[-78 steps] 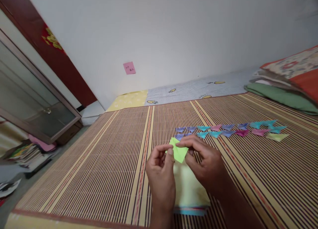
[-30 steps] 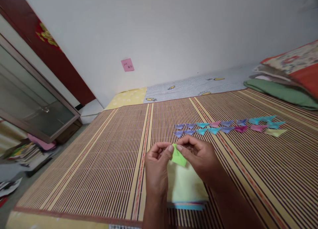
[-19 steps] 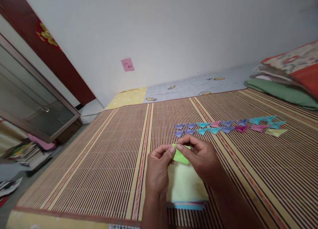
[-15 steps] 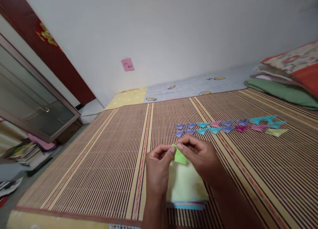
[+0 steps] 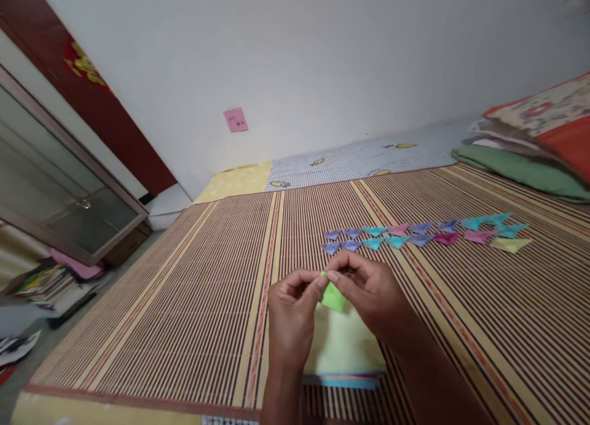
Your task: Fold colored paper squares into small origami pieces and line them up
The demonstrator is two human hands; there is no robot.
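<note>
A small folded piece of bright green paper (image 5: 334, 297) is pinched at its top between both hands, above a stack of paper (image 5: 345, 345) with a pale yellow sheet on top. My left hand (image 5: 294, 311) grips the left side of the fold with thumb and index finger. On the other side, the thumb and index finger of my right hand (image 5: 369, 289) press the same fold. The fingertips of the two hands nearly meet. Beyond them, two rows of small folded paper shapes (image 5: 446, 238) in purple, blue, pink and yellow lie on the striped mat (image 5: 193, 289).
Folded bedding and a green cushion (image 5: 520, 170) lie at the right rear. A pink note (image 5: 236, 120) is on the wall. At left are a glass-panelled door (image 5: 69, 179) and a pile of books (image 5: 46, 283) beside the bed.
The green paper has tilted slightly and shows more of its folded face below the fingers. Both hands have shifted very little, still pinching it.
</note>
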